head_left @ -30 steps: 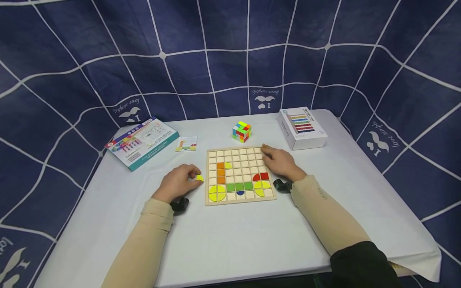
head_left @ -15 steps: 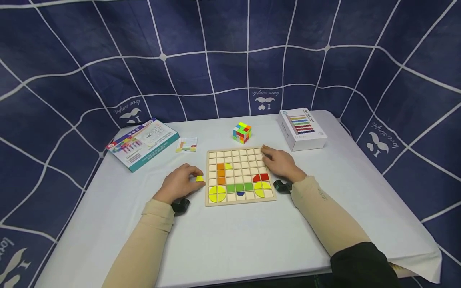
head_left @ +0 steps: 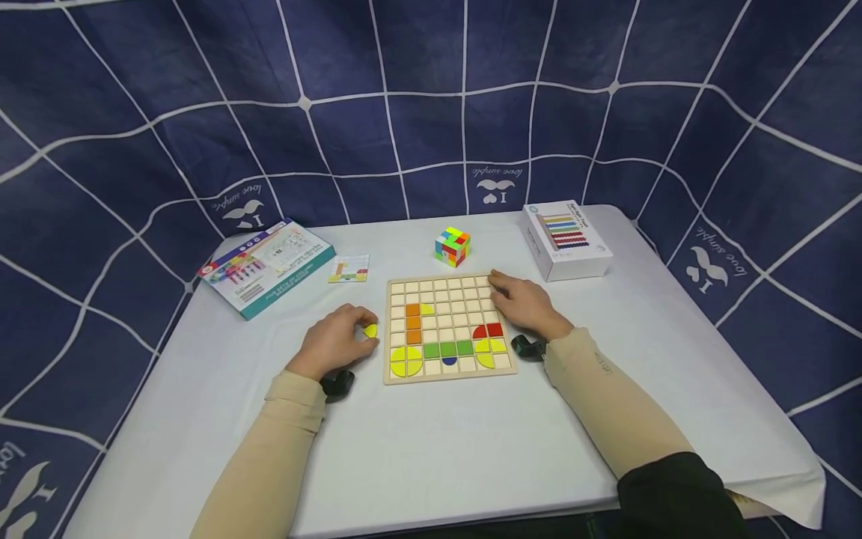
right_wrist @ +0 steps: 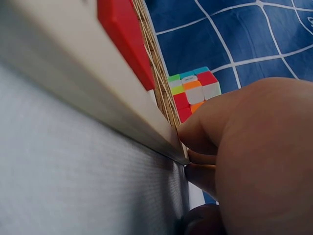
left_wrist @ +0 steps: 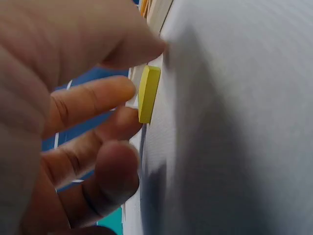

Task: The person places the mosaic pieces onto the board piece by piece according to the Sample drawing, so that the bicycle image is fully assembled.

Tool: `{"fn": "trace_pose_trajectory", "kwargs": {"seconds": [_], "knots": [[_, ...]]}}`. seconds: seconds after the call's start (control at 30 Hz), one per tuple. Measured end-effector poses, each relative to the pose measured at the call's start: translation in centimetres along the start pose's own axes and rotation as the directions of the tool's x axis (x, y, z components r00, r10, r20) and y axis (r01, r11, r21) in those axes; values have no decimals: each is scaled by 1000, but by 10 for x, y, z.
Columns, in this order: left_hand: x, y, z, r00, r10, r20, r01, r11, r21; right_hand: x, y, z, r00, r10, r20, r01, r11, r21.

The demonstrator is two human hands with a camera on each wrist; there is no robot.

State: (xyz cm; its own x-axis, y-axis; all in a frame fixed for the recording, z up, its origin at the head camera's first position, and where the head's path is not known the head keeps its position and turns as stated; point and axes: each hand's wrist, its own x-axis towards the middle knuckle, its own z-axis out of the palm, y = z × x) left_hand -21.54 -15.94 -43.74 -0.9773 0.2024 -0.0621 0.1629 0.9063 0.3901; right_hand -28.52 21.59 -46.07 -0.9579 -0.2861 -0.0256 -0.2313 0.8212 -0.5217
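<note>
Left of the wooden grid board (head_left: 451,379), my left hand (head_left: 331,344) curls its fingers around a small yellow quarter-circle tile (head_left: 370,331), low over the white cloth. In the left wrist view, two fingertips (left_wrist: 128,90) lie right at the edge of the yellow tile (left_wrist: 149,95); the thumb tip shows a small gap from it. My right hand (head_left: 527,303) grips the board's far right corner, thumb on the upper edge. Orange tiles (head_left: 413,323), green tiles (head_left: 447,349), yellow quarter circles (head_left: 406,361), red tiles (head_left: 494,330) and one blue piece (head_left: 449,361) sit in the cells.
Behind the board stands a colourful puzzle cube (head_left: 453,247). A small pattern card (head_left: 349,269) lies beside a flat teal-edged box (head_left: 269,268) at the back left. A white box (head_left: 567,239) occupies the back right, before a blue checked curtain (head_left: 431,127).
The yellow tile has turned within my left fingers and shifted slightly left, while the thumb drew back a little from the board's edge. My right hand keeps its place on the corner.
</note>
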Motion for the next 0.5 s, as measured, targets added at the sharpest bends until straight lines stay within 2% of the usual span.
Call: {"fn": "trace_pose_trajectory", "kwargs": {"seconds": [0.23, 0.5], "knots": [[1, -2, 1, 999, -49, -13, 50, 999, 13, 0, -3, -1, 1000, 4, 2, -4, 1000, 0], [3, -7, 0, 997, -72, -23, 72, 997, 18, 0, -2, 0, 1000, 1, -4, -1, 1000, 3]]}}
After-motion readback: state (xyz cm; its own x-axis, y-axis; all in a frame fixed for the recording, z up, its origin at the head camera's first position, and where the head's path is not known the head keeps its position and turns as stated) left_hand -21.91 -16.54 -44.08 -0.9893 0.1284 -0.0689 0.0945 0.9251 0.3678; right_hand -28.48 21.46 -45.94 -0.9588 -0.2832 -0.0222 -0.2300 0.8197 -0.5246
